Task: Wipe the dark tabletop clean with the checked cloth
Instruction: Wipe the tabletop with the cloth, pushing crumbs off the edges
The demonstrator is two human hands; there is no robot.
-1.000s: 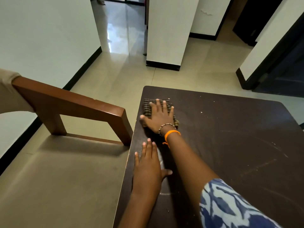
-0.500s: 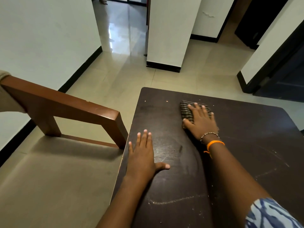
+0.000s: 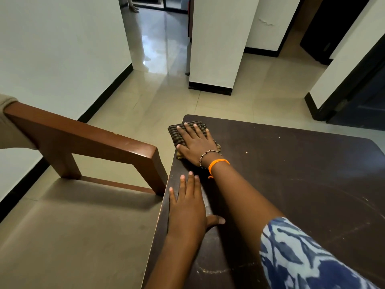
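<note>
The dark brown tabletop (image 3: 291,174) fills the lower right of the head view, with pale crumbs and dusty streaks on it. A folded checked cloth (image 3: 177,133) lies at the table's far left corner, partly hanging past the left edge. My right hand (image 3: 196,143) presses flat on the cloth with straight fingers; it wears a bead bracelet and an orange band. My left hand (image 3: 187,207) rests flat on the table by its left edge, fingers straight, nearer to me than the cloth.
A brown wooden chair arm (image 3: 83,142) stands just left of the table, its post close to the table edge. Beige tiled floor (image 3: 229,105) surrounds the table. A white pillar (image 3: 218,49) and a dark doorway (image 3: 364,97) lie beyond.
My right hand swept the cloth right to mid-table, then back left to the far left corner, where it overhangs the edge. My left hand stayed planted by the left edge.
</note>
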